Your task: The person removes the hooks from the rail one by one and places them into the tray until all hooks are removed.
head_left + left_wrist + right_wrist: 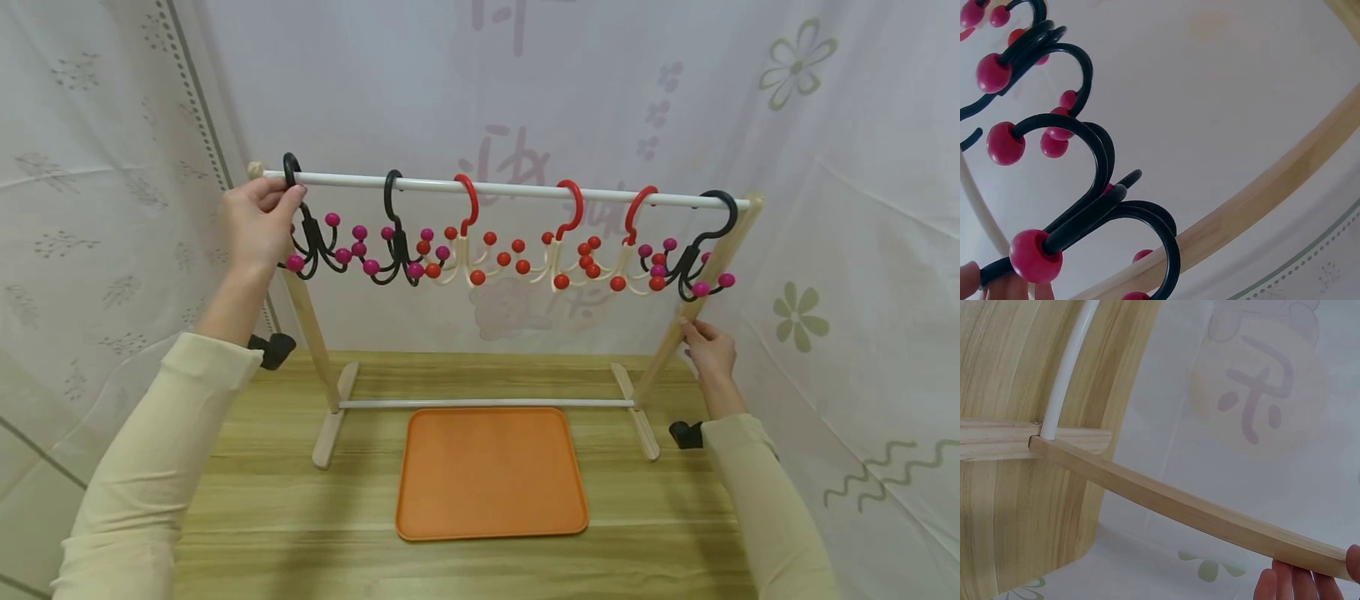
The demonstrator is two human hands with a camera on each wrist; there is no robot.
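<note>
My left hand (260, 223) pinches the neck of a black multi-prong hook hanger (312, 233) with magenta ball tips, at the left end of the rack's white top rod (517, 191). The hanger's hook loops over that rod. In the left wrist view, fingertips (1007, 289) meet the lower part of the hook. Down at the right, my right hand (711, 357) holds the right wooden post (672, 342) of the rack, fingers behind it and thumb in front in the right wrist view. Another black hanger (686, 267) hangs just above that hand.
Between these hang one more black hanger (400, 246) and three cream hangers with red hooks, one a middle hanger (556, 250). An orange tray (491, 475) lies on the wooden table (300, 533) before the lower white rod (487, 403). Patterned white curtains (847, 208) surround the table.
</note>
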